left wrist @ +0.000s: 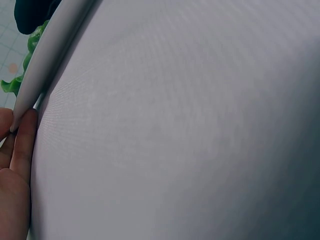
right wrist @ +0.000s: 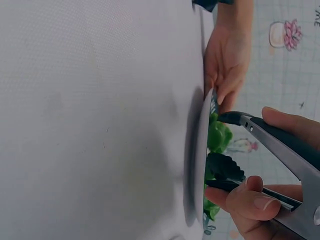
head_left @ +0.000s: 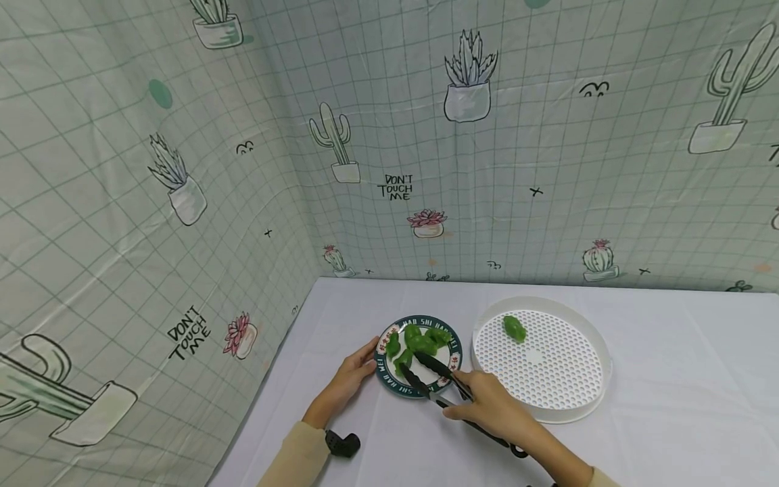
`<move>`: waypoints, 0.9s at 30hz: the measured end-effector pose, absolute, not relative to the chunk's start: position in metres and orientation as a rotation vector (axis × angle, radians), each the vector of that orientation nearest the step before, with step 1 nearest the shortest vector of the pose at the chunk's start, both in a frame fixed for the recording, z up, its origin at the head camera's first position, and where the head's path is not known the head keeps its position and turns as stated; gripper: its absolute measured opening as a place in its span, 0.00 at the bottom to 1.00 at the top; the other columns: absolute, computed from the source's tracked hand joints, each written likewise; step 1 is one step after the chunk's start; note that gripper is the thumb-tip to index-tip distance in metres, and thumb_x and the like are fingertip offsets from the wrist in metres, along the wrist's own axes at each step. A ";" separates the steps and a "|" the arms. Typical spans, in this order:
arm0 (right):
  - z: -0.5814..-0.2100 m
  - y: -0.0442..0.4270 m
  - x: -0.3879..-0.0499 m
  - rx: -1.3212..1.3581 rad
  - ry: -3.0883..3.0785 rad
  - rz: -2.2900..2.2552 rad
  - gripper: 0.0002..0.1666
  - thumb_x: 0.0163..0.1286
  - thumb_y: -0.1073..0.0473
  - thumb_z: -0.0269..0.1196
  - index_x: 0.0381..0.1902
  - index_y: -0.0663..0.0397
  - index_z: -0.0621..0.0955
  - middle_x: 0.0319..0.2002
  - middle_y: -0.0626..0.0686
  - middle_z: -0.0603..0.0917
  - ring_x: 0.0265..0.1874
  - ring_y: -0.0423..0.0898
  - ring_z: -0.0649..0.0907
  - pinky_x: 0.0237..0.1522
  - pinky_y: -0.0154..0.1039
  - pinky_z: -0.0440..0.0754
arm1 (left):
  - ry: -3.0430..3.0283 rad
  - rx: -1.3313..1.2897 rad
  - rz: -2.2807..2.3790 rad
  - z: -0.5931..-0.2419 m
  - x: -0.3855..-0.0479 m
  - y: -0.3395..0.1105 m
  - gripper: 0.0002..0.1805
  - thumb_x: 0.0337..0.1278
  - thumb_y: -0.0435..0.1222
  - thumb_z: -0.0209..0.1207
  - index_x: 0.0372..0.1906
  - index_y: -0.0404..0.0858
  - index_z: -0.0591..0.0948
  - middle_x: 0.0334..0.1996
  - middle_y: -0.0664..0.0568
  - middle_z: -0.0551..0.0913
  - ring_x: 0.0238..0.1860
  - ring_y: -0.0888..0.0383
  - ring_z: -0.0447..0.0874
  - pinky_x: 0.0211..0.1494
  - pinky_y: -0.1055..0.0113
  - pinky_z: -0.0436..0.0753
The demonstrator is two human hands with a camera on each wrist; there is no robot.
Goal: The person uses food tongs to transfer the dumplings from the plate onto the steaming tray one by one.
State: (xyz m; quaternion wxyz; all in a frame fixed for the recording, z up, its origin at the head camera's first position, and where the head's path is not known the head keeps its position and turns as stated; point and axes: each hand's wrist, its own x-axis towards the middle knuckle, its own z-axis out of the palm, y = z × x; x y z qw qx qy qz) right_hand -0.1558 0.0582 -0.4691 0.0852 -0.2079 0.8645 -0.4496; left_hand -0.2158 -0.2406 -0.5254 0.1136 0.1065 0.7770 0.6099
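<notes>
Right grip (head_left: 496,404): tongs (head_left: 433,365) | left grip (head_left: 349,376): plate (head_left: 384,369) — pepper (head_left: 514,329) on tray (head_left: 554,368): head view only

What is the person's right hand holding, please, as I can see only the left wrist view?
Observer: The right hand is holding black-tipped tongs.
Operator: Thank you; could you tell me whether they are closed?
Observer: No, they stand open, their two tips apart.
Operator: And is there anything to the right of the plate, please?
Observer: Yes, a white tray with one green piece in it.
</notes>
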 end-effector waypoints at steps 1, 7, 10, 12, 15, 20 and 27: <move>-0.470 0.058 -0.156 -0.620 2.579 -1.337 0.44 0.55 0.56 0.75 0.60 0.82 0.72 0.12 0.39 0.53 0.12 0.36 0.52 0.13 0.28 0.52 | 2.277 0.310 1.791 -0.526 -0.216 -0.241 0.29 0.74 0.25 0.46 0.75 0.25 0.55 0.74 0.34 0.56 0.76 0.40 0.49 0.76 0.48 0.49; -0.472 0.054 -0.157 -0.625 2.603 -1.311 0.45 0.56 0.53 0.75 0.59 0.84 0.72 0.13 0.41 0.57 0.13 0.36 0.54 0.12 0.29 0.54 | 2.296 0.299 1.773 -0.528 -0.215 -0.241 0.29 0.74 0.26 0.46 0.75 0.25 0.55 0.75 0.35 0.56 0.76 0.40 0.49 0.76 0.47 0.50; -0.472 0.053 -0.157 -0.623 2.596 -1.321 0.46 0.56 0.52 0.75 0.59 0.84 0.72 0.14 0.42 0.59 0.12 0.36 0.54 0.12 0.30 0.54 | 2.304 0.288 1.770 -0.530 -0.215 -0.241 0.29 0.74 0.26 0.46 0.76 0.27 0.56 0.75 0.36 0.56 0.76 0.42 0.49 0.76 0.49 0.50; -0.472 0.052 -0.156 -0.615 2.596 -1.318 0.46 0.55 0.51 0.75 0.59 0.84 0.72 0.14 0.42 0.59 0.12 0.37 0.54 0.12 0.30 0.54 | 2.307 0.291 1.768 -0.531 -0.216 -0.241 0.29 0.74 0.26 0.46 0.75 0.27 0.56 0.75 0.36 0.56 0.76 0.42 0.49 0.76 0.49 0.50; -0.473 0.050 -0.157 -0.604 2.607 -1.302 0.46 0.55 0.51 0.75 0.59 0.83 0.73 0.15 0.44 0.61 0.13 0.37 0.54 0.12 0.30 0.54 | 2.317 0.298 1.762 -0.532 -0.216 -0.241 0.29 0.74 0.27 0.46 0.75 0.27 0.56 0.75 0.36 0.56 0.76 0.41 0.49 0.76 0.48 0.50; -0.476 0.048 -0.158 -0.593 2.641 -1.277 0.45 0.54 0.51 0.76 0.58 0.81 0.75 0.19 0.55 0.75 0.14 0.38 0.58 0.14 0.31 0.58 | 2.345 0.283 1.742 -0.531 -0.215 -0.240 0.29 0.74 0.28 0.47 0.76 0.28 0.57 0.75 0.37 0.58 0.76 0.42 0.49 0.76 0.48 0.49; -0.482 0.045 -0.159 -0.567 2.613 -1.304 0.43 0.53 0.52 0.76 0.57 0.80 0.76 0.14 0.44 0.60 0.13 0.38 0.55 0.14 0.30 0.54 | 2.337 0.288 1.756 -0.531 -0.214 -0.239 0.29 0.74 0.26 0.46 0.75 0.27 0.57 0.74 0.36 0.58 0.76 0.41 0.49 0.76 0.47 0.49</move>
